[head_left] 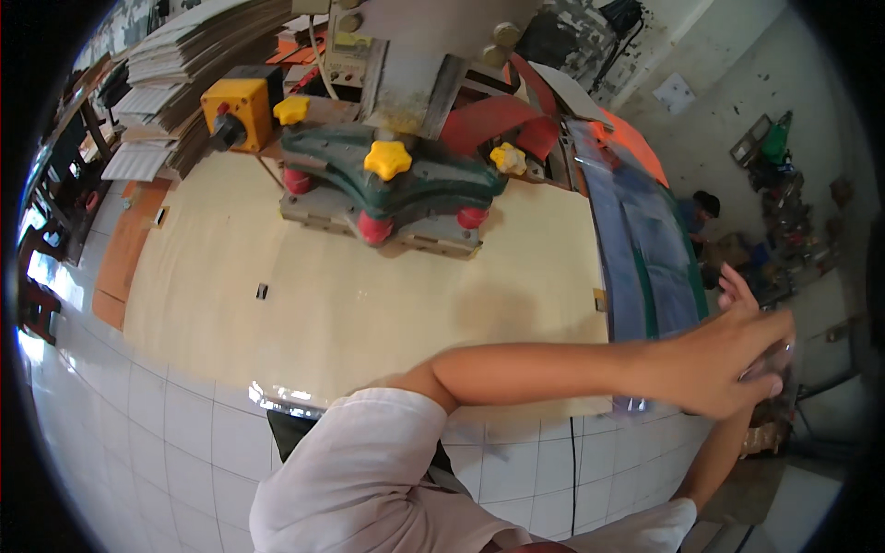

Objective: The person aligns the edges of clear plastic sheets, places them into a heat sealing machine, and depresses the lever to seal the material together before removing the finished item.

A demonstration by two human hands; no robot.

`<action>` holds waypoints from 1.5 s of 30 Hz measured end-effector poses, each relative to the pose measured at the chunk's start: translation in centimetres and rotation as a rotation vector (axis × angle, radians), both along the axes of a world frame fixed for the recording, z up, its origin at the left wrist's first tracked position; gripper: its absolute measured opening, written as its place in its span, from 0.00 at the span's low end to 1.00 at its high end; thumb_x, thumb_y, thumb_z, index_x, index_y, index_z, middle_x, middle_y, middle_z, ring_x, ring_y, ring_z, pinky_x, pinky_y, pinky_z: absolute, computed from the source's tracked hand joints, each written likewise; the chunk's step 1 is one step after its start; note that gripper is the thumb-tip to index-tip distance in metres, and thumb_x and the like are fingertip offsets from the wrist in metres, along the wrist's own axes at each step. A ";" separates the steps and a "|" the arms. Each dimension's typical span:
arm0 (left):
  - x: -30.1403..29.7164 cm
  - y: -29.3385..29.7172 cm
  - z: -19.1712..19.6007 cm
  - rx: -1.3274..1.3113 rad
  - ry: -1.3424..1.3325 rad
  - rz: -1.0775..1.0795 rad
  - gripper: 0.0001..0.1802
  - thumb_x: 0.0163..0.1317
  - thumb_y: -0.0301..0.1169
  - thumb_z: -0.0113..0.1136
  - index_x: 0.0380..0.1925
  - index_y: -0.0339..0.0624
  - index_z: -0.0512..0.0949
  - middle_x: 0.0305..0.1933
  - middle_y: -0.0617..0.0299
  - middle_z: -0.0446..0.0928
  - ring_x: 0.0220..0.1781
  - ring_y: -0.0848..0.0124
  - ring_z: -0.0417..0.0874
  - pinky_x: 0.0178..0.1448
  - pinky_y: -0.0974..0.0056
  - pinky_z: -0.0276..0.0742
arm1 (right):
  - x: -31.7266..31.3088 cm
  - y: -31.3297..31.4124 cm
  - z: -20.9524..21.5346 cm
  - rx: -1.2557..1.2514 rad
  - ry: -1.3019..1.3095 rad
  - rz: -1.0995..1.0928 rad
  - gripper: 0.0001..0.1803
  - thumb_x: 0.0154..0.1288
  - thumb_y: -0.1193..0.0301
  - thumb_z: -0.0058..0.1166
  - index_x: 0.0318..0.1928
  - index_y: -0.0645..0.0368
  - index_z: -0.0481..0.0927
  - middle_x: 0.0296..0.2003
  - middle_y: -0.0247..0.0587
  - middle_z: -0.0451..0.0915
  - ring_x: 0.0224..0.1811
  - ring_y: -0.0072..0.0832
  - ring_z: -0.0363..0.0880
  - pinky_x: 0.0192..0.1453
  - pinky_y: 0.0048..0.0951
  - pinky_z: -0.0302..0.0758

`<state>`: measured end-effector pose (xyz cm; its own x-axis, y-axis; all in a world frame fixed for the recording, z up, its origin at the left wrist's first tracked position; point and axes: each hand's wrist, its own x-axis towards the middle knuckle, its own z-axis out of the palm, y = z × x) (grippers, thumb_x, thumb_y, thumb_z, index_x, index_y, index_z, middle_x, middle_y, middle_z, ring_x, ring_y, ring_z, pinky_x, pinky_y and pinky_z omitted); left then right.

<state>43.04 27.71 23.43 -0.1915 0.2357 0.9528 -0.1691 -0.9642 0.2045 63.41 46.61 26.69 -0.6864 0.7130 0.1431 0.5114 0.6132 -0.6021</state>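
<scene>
Apparently only pick-up done: left hand point(719, 364) at right of frame, fingers closed on blurred clear plastic point(782, 361), right hand hidden, grip cannot be told; bluish sheets point(666, 249) right of centre, pressing under top-centre press point(406, 187) likely left

Bluish-grey sheets point(656, 241) (with green stripes)

Single head view: left fisheye, head-worn, facing down, close above worktop point(369, 313) and left hand point(714, 369).
</scene>
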 end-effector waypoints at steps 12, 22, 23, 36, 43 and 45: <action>4.9 -8.0 -0.4 0.070 0.264 0.134 0.15 0.45 0.24 0.62 0.35 0.35 0.72 0.33 0.48 0.76 0.36 0.47 0.80 0.39 0.52 0.73 | -0.8 -21.3 0.9 -0.207 0.653 -0.179 0.46 0.77 0.38 0.23 0.73 0.67 0.60 0.70 0.60 0.65 0.73 0.43 0.64 0.78 0.45 0.57; -1.8 -23.3 -7.1 0.030 0.582 0.943 0.09 0.53 0.29 0.60 0.35 0.43 0.77 0.40 0.56 0.80 0.39 0.63 0.80 0.41 0.61 0.71 | -4.2 -25.8 -7.5 -0.661 0.097 1.063 0.32 0.75 0.52 0.41 0.60 0.71 0.70 0.53 0.61 0.76 0.55 0.42 0.77 0.61 0.42 0.72; -2.6 -24.3 -8.0 0.013 0.630 1.080 0.09 0.52 0.30 0.62 0.35 0.45 0.77 0.41 0.57 0.80 0.36 0.66 0.80 0.38 0.63 0.72 | -5.1 -25.8 -8.8 -0.742 0.091 1.122 0.30 0.74 0.54 0.43 0.59 0.72 0.72 0.51 0.61 0.78 0.53 0.41 0.79 0.59 0.41 0.74; -4.6 -32.7 -11.7 -0.533 0.823 0.751 0.32 0.60 0.38 0.66 0.64 0.41 0.72 0.73 0.41 0.65 0.71 0.52 0.71 0.70 0.49 0.67 | -4.2 -26.9 -7.8 -0.730 0.153 0.704 0.06 0.64 0.76 0.61 0.37 0.67 0.84 0.25 0.44 0.85 0.23 0.26 0.84 0.26 0.25 0.76; -5.1 -30.1 -12.4 -0.723 0.529 0.498 0.45 0.57 0.42 0.72 0.70 0.33 0.61 0.70 0.40 0.67 0.71 0.45 0.70 0.76 0.42 0.58 | -10.9 -29.5 -9.6 -0.382 -0.036 1.053 0.06 0.60 0.79 0.65 0.39 0.61 0.87 0.25 0.44 0.85 0.22 0.28 0.83 0.26 0.26 0.73; -6.0 -29.9 -12.4 -0.834 0.496 0.406 0.35 0.58 0.39 0.72 0.62 0.34 0.70 0.59 0.46 0.76 0.59 0.51 0.79 0.69 0.47 0.66 | -12.1 -29.7 -9.8 -0.401 -0.026 1.067 0.06 0.59 0.78 0.66 0.39 0.60 0.87 0.24 0.42 0.84 0.21 0.27 0.81 0.25 0.26 0.73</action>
<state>37.08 -2.18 11.03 -0.0365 0.8586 0.5114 0.4197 -0.4513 0.7875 51.33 16.88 16.87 -0.9695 -0.2447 0.0131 -0.1398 0.5085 -0.8496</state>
